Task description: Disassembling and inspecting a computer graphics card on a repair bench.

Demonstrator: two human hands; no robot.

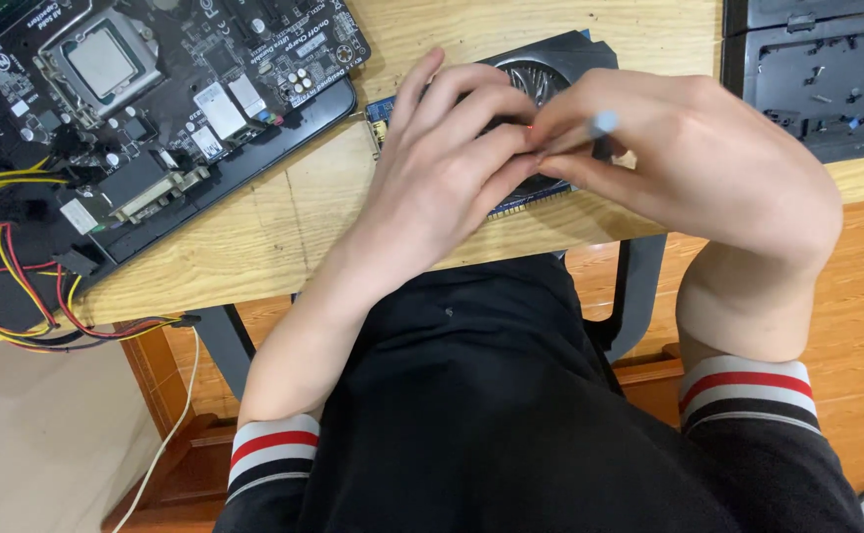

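Desk: the wooden desk (284,212) carries everything; the graphics card lies near its front edge, close to the person's body, which keeps it within easy reach of both hands.
Motherboard: a black motherboard (156,89) sits well to the left of the graphics card, flat on the desk, its silver processor socket facing up.
Dark casing: a dark casing (827,74) lies to the right of the graphics card, at the desk's far corner.
Cables: red, yellow and black cables (12,286) hang off the desk edge, far left of the graphics card.
Graphics card: the graphics card (550,69) lies flat, fan side up, mostly hidden beneath both hands.
Left hand: the left hand (447,163) rests spread over the card's fan, fingers pressing down; judged, it steadies the card. It grips nothing I can see.
Right hand: the right hand (708,163) comes from the card's right, fingers pinched together on a thin tool.
Tool: the light-blue-tipped tool (602,123) points down over the fan; its working end is hidden.
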